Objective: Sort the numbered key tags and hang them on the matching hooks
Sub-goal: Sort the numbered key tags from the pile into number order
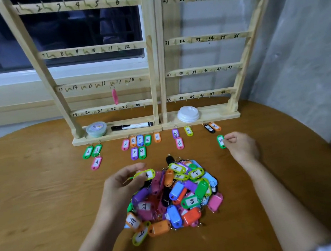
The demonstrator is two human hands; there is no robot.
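Since the rows along the foot of the wooden racks [151, 66] run upward in number from left to right, the sorting seems to go before the hanging. In the head view, the right hand [240, 144] pinches the green tag marked 20 [221, 141] by its edge between thumb and forefinger. That tag lies flat on the table [35, 176], to the right of the 13s and the 15. The left hand [123, 181] curls its fingers round a yellow-green tag [145, 174] just above the pile [175, 196], probably lifted to be read; its number is blurred. The tags are small oblong plastic fobs in many colours, each with a white handwritten label and a metal ring. One pink tag [114, 95] hangs between 16 and 17.
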